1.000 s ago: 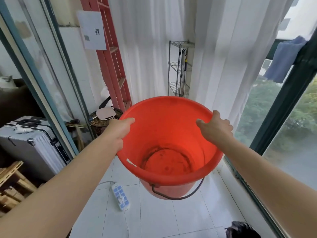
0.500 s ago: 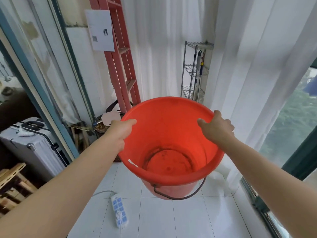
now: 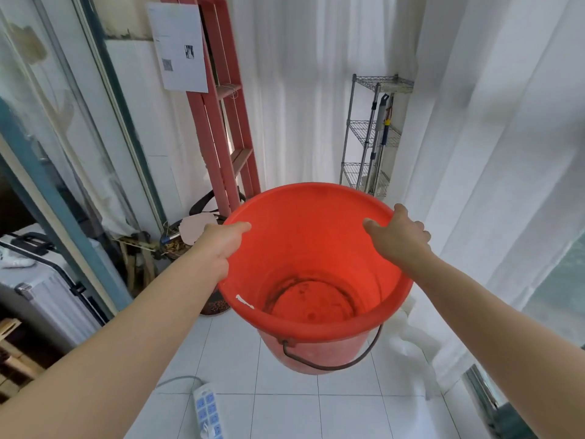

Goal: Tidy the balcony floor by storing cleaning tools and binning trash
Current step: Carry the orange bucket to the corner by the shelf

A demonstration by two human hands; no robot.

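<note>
A red plastic bucket (image 3: 316,248) hangs in the air in front of me, mouth up and tilted toward me, with a dirty ring on its bottom. Its dark wire handle (image 3: 332,359) dangles under the near rim. My left hand (image 3: 221,242) grips the left rim, thumb over the edge. My right hand (image 3: 399,236) grips the right rim the same way. Nothing lies inside the bucket.
A metal wire rack (image 3: 370,137) with mop poles stands at the far end by white curtains (image 3: 474,153). A red ladder (image 3: 221,122) leans at the left wall above a basket (image 3: 177,239). A white power strip (image 3: 209,413) lies on the tiled floor. A grey suitcase (image 3: 38,289) stands left.
I have moved forward along the balcony with the bucket held in both hands; the rack and ladder are nearer, and the black bag at the bottom right has left the view.
</note>
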